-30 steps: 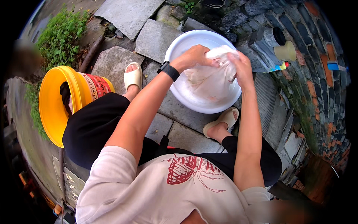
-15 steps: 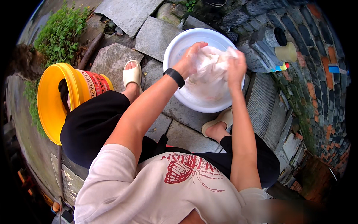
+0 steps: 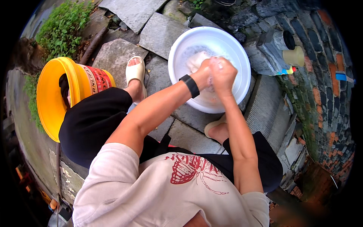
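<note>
A white plastic basin point(image 3: 177, 89) with soapy water stands on the stone paving between my feet. Inside it lies a wet whitish cloth point(image 3: 196, 61), part of it showing beyond my hands. My left hand point(image 3: 204, 72), with a black band on its wrist, is closed on the cloth over the basin. Pressed against it, my right hand point(image 3: 224, 73) is also closed, its fingers curled round the bunched cloth. Suds wet the fingers where the two hands meet. Most of the gripped cloth is hidden by the hands.
At my left a yellow bucket point(image 3: 49, 108) is tilted, dark fabric point(image 3: 64, 89) inside. Beyond it grow green plants point(image 3: 64, 28). To the right, a grey block with containers point(image 3: 293, 56) stands against a brick wall point(image 3: 321, 83). A ridged stone slab point(image 3: 264, 104) lies beside the basin.
My hands were apart, with the cloth lifted and spread between them. Now they are pressed together, lower over the basin, and the cloth is bunched in and under them.
</note>
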{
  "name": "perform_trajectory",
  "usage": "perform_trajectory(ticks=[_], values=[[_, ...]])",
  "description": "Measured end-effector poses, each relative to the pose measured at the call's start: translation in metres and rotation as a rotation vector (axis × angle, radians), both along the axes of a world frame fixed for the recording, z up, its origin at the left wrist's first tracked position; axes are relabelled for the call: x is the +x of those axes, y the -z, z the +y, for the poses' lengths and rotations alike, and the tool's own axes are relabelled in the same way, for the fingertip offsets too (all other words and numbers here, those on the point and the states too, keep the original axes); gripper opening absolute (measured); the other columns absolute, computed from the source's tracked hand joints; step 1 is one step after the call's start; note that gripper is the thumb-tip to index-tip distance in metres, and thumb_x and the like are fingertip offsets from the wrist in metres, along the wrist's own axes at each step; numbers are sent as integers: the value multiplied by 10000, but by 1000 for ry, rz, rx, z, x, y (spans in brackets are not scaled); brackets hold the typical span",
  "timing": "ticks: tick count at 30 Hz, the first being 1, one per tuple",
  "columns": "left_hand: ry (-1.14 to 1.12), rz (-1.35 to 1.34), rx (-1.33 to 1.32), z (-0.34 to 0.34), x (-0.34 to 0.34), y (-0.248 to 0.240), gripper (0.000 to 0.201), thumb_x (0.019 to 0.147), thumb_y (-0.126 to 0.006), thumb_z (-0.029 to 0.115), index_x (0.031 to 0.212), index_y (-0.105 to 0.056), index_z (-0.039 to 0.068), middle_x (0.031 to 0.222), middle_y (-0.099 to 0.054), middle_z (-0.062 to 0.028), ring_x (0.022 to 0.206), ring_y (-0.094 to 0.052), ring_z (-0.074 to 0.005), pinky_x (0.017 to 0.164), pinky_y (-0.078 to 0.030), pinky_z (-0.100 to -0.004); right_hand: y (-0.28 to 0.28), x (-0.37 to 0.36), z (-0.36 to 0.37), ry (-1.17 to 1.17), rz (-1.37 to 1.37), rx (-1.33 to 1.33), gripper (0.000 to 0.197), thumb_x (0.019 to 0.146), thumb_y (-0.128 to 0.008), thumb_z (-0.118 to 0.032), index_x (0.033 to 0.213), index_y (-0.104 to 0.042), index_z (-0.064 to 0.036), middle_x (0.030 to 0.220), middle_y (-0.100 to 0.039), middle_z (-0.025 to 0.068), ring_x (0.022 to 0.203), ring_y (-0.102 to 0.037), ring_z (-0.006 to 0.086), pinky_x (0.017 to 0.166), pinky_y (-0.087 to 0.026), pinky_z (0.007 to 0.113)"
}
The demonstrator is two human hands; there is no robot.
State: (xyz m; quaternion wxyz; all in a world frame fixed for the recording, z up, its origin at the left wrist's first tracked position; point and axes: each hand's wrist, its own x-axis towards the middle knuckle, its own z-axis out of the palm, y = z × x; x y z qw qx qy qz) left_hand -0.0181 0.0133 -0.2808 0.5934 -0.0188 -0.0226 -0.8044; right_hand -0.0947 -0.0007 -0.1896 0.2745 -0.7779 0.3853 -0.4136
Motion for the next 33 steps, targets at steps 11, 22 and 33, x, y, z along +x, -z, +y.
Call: perform_trajectory(ticks=[11, 22, 33], values=[[-123, -839, 356, -30, 26, -53, 239, 854, -524, 165, 1034, -490, 11, 918, -578, -129, 768, -596, -236, 725, -519, -369, 20, -87, -75, 7, -503, 969, 249, 898, -527, -169, 1041, -545, 34, 974, -598, 89, 866, -587, 163, 789, -471, 297], [-186, -688, 612, -2, -29, -90, 216, 898, -415, 186, 961, -524, 11, 935, -579, -123, 824, -565, -215, 780, -463, -358, 24, -29, -30, 169, 84, 187, 184, 787, -612, -140, 677, -555, -3, 680, -567, 132, 599, -552, 270, 590, -448, 343], [-83, -656, 530, -17, -18, -93, 308, 931, -458, 285, 1003, -523, -8, 811, -596, -106, 670, -591, -164, 605, -497, -288, -1, -41, -45, 208, 91, 351, 256, 815, -621, -218, 674, -574, -9, 635, -578, 69, 582, -540, 122, 542, -422, 291]])
